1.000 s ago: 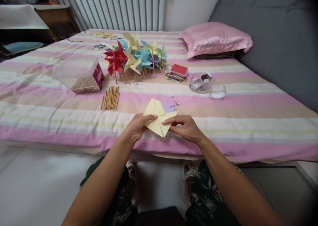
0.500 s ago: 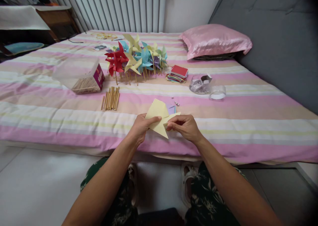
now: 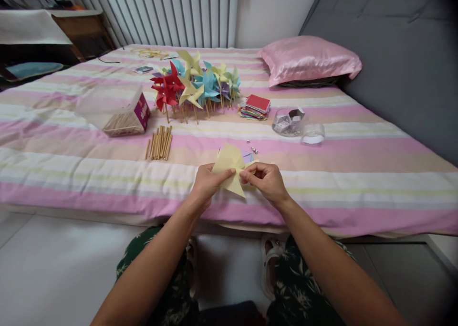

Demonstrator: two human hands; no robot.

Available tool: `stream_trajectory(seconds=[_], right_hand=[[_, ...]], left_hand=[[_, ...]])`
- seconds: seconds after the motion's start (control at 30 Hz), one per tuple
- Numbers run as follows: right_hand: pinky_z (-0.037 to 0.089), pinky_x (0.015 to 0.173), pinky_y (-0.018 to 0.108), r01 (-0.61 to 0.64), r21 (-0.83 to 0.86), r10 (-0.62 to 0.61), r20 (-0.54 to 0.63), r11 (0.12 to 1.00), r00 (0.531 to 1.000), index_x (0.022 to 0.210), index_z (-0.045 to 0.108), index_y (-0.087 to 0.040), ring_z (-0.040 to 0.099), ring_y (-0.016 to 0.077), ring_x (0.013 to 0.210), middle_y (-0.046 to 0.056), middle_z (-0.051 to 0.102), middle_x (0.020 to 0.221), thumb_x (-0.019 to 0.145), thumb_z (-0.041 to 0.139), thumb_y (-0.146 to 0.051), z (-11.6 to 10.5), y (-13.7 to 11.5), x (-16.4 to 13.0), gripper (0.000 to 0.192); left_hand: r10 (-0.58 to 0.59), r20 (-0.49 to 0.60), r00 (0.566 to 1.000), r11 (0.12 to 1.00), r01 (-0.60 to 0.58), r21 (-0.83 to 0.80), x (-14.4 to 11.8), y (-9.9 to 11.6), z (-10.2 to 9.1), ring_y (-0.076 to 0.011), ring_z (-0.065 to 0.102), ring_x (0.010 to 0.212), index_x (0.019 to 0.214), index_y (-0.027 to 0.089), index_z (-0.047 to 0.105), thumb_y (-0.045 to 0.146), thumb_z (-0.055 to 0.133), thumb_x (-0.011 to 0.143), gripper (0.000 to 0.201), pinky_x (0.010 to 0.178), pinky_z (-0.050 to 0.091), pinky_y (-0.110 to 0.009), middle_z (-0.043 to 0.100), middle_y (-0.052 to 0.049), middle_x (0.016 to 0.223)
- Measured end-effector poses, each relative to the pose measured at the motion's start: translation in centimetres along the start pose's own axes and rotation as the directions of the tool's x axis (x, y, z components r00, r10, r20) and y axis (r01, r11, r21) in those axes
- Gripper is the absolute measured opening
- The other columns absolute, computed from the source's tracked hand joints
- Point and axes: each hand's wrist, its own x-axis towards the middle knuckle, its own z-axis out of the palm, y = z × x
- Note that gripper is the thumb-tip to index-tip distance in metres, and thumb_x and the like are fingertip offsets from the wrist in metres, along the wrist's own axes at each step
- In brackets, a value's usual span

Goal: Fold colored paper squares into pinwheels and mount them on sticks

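Observation:
Between my hands is a pale yellow paper pinwheel [image 3: 229, 160], partly folded, held above the near edge of the bed. My left hand [image 3: 210, 183] grips its left side, thumb on top near the centre. Thumb and fingers of my right hand [image 3: 264, 179] pinch a corner of the paper close to the middle. Just behind the paper lies a purple paper piece [image 3: 247, 157], mostly covered. A few small shiny metal bits [image 3: 254, 150] rest on the sheet beyond it.
Finished pinwheels [image 3: 200, 85] stand in a cluster farther back. Gold sticks [image 3: 161, 142] lie left, near a clear box [image 3: 121, 113] of thin sticks. A stack of coloured paper [image 3: 256, 106], a clear round container [image 3: 286, 121], a tape roll [image 3: 313, 134] and a pink pillow [image 3: 311, 61] are to the right.
My right hand has brought the pinched corner inward to the centre of the yellow paper. My left thumb has shifted slightly right, and the paper has turned a little.

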Motion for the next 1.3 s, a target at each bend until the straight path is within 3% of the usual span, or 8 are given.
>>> stream_trajectory(seconds=[0.57, 0.93, 1.3], right_hand=[[0.056, 0.056, 0.028, -0.033, 0.009, 0.033, -0.079, 0.999, 0.996, 0.068, 0.065, -0.016, 0.065, 0.0159, 0.058, 0.004, 0.068, 0.065, 0.065, 0.074, -0.043, 0.2, 1.0, 0.1, 0.028], [0.055, 0.058, 0.03, -0.016, -0.053, 0.011, -0.095, 0.998, 0.995, 0.069, 0.067, -0.016, 0.065, 0.0171, 0.06, 0.005, 0.068, 0.066, 0.067, 0.073, -0.045, 0.4, 1.2, 0.5, 0.029], [0.056, 0.057, 0.03, 0.007, 0.01, -0.005, -0.153, 1.0, 0.988, 0.074, 0.063, -0.018, 0.065, 0.0169, 0.058, 0.002, 0.064, 0.066, 0.066, 0.074, -0.042, 0.4, 0.7, 0.6, 0.028]], left_hand=[[0.023, 0.05, 0.998, 0.999, -0.025, 0.027, 0.3, -0.7, -0.2, -0.0142, 0.058, 0.053, 0.071, 0.011, 0.071, 0.034, 0.08, 0.055, 0.03, 0.052, 0.043, -0.024, 0.067, -0.004, 0.061], [0.029, -0.009, 1.0, 0.999, -0.029, 0.041, 0.5, -0.4, 0.1, -0.0131, 0.056, 0.05, 0.065, 0.01, 0.069, 0.033, 0.082, 0.051, 0.03, 0.049, 0.04, -0.023, 0.064, -0.003, 0.057], [0.012, 0.008, 1.0, 0.998, -0.012, -0.057, 1.6, -0.9, 0.7, -0.0142, 0.058, 0.055, 0.073, 0.011, 0.07, 0.029, 0.079, 0.054, 0.027, 0.053, 0.044, -0.025, 0.067, -0.004, 0.065]])
